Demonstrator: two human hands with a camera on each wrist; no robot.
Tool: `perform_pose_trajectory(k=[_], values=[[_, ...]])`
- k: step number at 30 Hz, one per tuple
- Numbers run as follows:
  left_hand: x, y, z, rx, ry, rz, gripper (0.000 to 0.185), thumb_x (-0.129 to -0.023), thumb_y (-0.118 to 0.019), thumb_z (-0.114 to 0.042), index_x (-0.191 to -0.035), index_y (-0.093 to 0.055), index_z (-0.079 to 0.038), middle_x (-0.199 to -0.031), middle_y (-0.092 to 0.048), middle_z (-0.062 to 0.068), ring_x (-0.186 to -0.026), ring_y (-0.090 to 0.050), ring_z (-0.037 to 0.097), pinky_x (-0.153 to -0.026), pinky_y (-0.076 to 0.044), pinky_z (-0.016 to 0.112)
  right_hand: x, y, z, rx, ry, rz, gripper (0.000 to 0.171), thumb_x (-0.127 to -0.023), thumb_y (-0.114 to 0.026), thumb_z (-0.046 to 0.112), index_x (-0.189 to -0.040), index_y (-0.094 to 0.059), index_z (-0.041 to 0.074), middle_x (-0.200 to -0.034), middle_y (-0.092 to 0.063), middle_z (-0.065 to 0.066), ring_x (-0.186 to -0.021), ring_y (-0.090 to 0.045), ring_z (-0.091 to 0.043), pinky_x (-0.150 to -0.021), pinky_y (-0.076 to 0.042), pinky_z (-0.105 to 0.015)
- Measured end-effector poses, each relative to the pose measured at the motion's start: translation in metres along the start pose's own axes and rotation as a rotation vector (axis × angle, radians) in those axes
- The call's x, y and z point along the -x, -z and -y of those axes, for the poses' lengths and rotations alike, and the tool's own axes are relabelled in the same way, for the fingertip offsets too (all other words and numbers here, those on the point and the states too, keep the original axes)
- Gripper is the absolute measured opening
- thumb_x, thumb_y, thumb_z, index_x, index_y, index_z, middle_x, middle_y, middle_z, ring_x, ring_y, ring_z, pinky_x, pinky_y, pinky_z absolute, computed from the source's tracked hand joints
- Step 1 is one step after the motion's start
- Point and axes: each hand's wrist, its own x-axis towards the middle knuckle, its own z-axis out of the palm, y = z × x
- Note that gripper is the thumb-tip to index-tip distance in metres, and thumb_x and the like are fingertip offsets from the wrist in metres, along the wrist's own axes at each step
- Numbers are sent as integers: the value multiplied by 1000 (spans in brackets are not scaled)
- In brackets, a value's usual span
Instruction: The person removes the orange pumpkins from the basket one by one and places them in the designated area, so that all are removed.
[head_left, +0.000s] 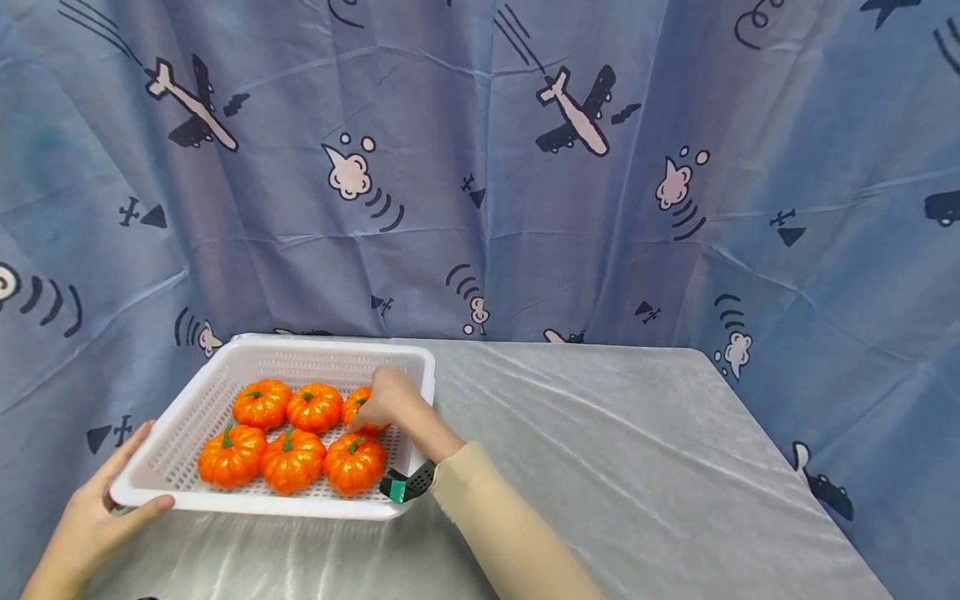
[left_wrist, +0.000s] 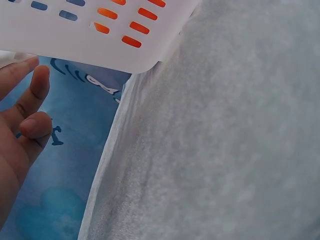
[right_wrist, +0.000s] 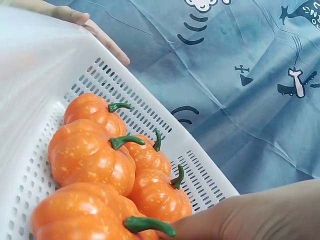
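A white plastic basket (head_left: 281, 502) holds several small orange pumpkins with green stems, in two rows. My left hand (head_left: 93, 512) holds the basket's near left corner, thumb along the front rim and fingers against the left side. In the left wrist view its fingers (left_wrist: 37, 85) are bent beside the basket wall. Reaching in over the right side, my right hand (head_left: 386, 402) grips the back right pumpkin (head_left: 352, 403) and partly covers it. Just in front of that hand lies the front right pumpkin (head_left: 355, 464). In the right wrist view, the thumb (right_wrist: 200, 225) shows beyond a near pumpkin (right_wrist: 82, 212).
The basket stands at the left of a table with a grey cloth (head_left: 600, 442). A blue curtain (head_left: 450, 167) with printed planes hangs behind and at both sides. A black and green strap (head_left: 405, 483) is on the right wrist.
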Motion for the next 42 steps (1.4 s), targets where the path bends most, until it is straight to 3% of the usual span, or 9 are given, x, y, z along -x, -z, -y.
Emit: perform_pose_trajectory(k=[6,11,17,29,33,42], values=[[1,-1,2,7,21,13,107,-80,-86,3,-169,-32,-22,-138,-39,-44,-103,-45,-23,-77,-37,2,0,-3,0,98,-17,52,36,-72,-96,24,-81,-65,9,-74,-57,0,-67,-54,-16,-61,-46,-24],[1,0,5,-9,26,8,107,-80,-88,2,-168,-32,-19,-130,-38,-46,-101,-45,-22,-74,-38,3,-1,-6,0,119,-29,66,36,-71,-95,18,-84,-63,7,-79,-55,-1,-72,-53,-17,-65,-45,-26],[1,0,4,-14,46,17,107,-81,-88,0,-169,-31,-20,-129,-37,-46,-100,-44,-22,-73,-38,4,1,-4,0,47,-10,31,40,-68,-98,20,-86,-63,8,-79,-57,-1,-72,-53,-17,-64,-45,-28],[3,1,4,-14,62,24,106,-82,-87,0,-169,-31,-23,-129,-37,-46,-99,-44,-21,-72,-39,5,7,-1,-1,-107,28,-59,59,-66,-101,34,-105,-64,9,-91,-63,0,-81,-58,-16,-72,-51,-29],[4,1,4,-29,59,26,106,-82,-87,-1,-169,-31,-23,-129,-36,-48,-100,-42,-23,-74,-36,3,9,4,-1,-178,79,-65,61,-69,-99,36,-113,-67,8,-97,-66,0,-84,-61,-14,-75,-53,-28],[3,1,5,-35,51,25,107,-81,-88,-1,-169,-30,-23,-128,-36,-48,-99,-42,-22,-73,-36,3,27,42,-14,-321,214,-63,74,-75,-93,39,-138,-66,11,-120,-71,-4,-99,-66,-13,-88,-56,-29]])
